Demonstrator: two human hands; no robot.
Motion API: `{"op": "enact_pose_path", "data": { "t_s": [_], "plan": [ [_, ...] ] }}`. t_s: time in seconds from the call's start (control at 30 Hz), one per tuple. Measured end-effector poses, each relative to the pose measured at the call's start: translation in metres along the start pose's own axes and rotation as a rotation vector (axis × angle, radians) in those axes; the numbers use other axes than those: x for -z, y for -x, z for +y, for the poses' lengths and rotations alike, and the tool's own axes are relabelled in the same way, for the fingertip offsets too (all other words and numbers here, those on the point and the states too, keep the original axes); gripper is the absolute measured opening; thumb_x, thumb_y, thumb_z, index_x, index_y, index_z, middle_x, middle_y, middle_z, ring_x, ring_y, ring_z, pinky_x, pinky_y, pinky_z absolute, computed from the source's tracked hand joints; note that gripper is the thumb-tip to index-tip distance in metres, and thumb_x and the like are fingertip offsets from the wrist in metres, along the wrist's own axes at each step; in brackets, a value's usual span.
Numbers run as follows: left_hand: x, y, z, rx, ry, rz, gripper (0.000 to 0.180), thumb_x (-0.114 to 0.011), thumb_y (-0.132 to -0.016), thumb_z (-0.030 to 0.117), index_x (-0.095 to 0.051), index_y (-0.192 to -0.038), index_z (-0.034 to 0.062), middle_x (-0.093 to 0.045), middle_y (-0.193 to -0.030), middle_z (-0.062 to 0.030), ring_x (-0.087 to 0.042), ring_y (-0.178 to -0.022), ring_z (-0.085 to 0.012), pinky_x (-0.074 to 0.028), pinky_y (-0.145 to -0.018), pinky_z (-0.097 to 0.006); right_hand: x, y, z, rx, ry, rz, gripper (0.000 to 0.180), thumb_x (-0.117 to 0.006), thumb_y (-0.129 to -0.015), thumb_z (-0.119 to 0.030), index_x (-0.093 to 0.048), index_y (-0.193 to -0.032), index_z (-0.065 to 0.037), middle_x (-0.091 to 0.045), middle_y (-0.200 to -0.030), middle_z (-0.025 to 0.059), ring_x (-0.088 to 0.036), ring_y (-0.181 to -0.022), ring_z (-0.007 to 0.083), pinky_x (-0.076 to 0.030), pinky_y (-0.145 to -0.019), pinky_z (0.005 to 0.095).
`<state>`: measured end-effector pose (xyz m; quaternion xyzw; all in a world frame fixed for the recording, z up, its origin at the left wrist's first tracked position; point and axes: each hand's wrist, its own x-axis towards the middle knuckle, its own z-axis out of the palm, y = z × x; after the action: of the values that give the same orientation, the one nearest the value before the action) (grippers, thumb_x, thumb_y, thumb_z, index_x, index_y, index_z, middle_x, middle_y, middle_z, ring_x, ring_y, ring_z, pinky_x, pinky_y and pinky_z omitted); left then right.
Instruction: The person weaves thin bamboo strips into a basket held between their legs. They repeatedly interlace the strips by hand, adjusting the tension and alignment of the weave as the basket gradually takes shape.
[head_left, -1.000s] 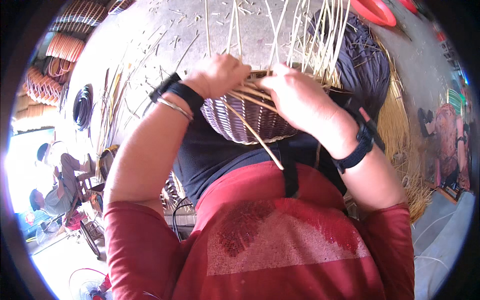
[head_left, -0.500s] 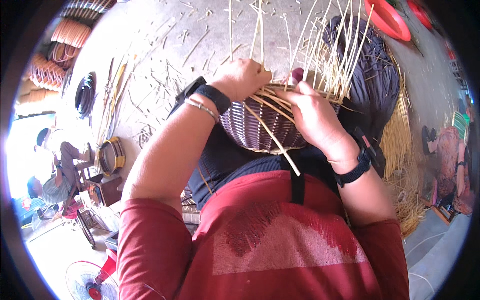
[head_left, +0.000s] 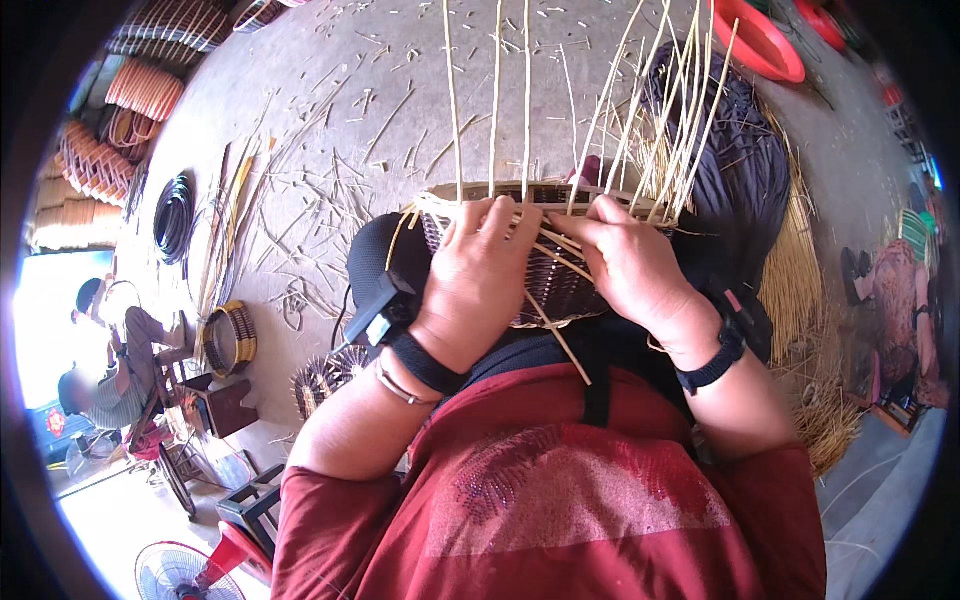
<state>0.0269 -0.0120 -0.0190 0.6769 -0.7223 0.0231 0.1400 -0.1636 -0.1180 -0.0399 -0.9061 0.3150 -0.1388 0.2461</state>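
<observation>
A dark brown woven basket point(head_left: 550, 290) rests in my lap, with a pale rim and long pale stakes point(head_left: 497, 110) standing up along its far side. My left hand point(head_left: 475, 262) is closed over the near rim, its curled fingertips on the weave. Just to its right, my right hand point(head_left: 637, 262) pinches at the rim, thumb and forefinger together on a pale cane strand point(head_left: 563, 243). Another loose strand point(head_left: 558, 335) hangs down the basket's near side between the hands. Short strand ends stick out at the rim's left.
Pale cane point(head_left: 790, 290) lies bundled on the right beside dark cloth point(head_left: 735, 140). A red basin point(head_left: 765, 45) is at the far right. Cane scraps litter the floor; a black coil point(head_left: 173, 218), a yellow-black basket point(head_left: 229, 338) and a fan point(head_left: 185, 575) are left. People sit at both sides.
My left hand has moved down and nearer, from the far-left rim to the near rim beside my right hand. The basket's left rim now shows. My right hand has barely moved.
</observation>
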Motion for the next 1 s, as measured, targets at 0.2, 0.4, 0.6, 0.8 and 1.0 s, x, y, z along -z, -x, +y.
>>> {"op": "enact_pose_path", "data": {
  "t_s": [0.2, 0.4, 0.6, 0.8, 1.0],
  "plan": [
    [-0.006, 0.002, 0.008, 0.011, -0.022, 0.065, 0.048, -0.068, -0.08, 0.005, -0.065, -0.128, 0.0074, -0.061, -0.114, -0.0127, -0.058, -0.112, -0.0335, -0.052, -0.099, -0.043, 0.062, -0.01, -0.004, 0.078, 0.039, -0.275, 0.042, -0.061, -0.099, -0.002, -0.072, -0.138, -0.013, -0.068, -0.111, 0.0146, -0.073, -0.094, 0.0292, -0.061, -0.086, 0.0398],
    [-0.017, 0.003, 0.014, 0.024, -0.029, 0.132, 0.041, -0.07, -0.085, 0.016, -0.066, -0.123, 0.0034, -0.062, -0.114, -0.013, -0.059, -0.112, -0.0319, -0.051, -0.102, -0.043, 0.084, -0.081, -0.03, -0.255, -0.695, -0.031, 0.07, -0.069, -0.106, -0.019, -0.036, -0.161, 0.008, -0.063, -0.12, 0.0073, -0.062, -0.11, 0.0131, -0.053, -0.101, 0.0323],
    [-0.026, 0.006, 0.01, 0.033, -0.047, 0.165, 0.047, -0.069, -0.08, 0.012, -0.065, -0.126, 0.0023, -0.063, -0.124, -0.0141, -0.06, -0.119, -0.0306, -0.048, -0.109, -0.042, 0.023, -0.167, -0.035, -0.423, -1.134, -0.174, 0.024, -0.075, -0.103, -0.028, -0.073, -0.111, -0.006, -0.075, -0.106, 0.0066, -0.073, -0.109, 0.0187, -0.057, -0.095, 0.0336],
    [-0.029, 0.011, 0.009, 0.045, -0.042, 0.181, 0.048, -0.07, -0.079, 0.013, -0.065, -0.126, 0.0033, -0.062, -0.125, -0.0136, -0.06, -0.119, -0.0299, -0.049, -0.108, -0.043, 0.007, -0.184, -0.032, 0.338, -0.403, -0.304, 0.043, -0.076, -0.098, -0.042, -0.071, -0.122, -0.006, -0.076, -0.124, 0.0125, -0.065, -0.13, 0.027, -0.037, -0.126, 0.0457],
    [-0.03, 0.008, 0.009, 0.022, -0.072, 0.187, 0.048, -0.07, -0.079, 0.014, -0.066, -0.126, 0.0034, -0.062, -0.126, -0.0133, -0.06, -0.119, -0.0296, -0.049, -0.108, -0.042, 0.06, -0.181, -0.021, 0.738, 0.686, 0.002, 0.047, -0.076, -0.095, -0.049, -0.073, -0.125, -0.013, -0.073, -0.117, 0.0076, -0.063, -0.124, 0.0267, -0.036, -0.124, 0.0465]
  ]
}}
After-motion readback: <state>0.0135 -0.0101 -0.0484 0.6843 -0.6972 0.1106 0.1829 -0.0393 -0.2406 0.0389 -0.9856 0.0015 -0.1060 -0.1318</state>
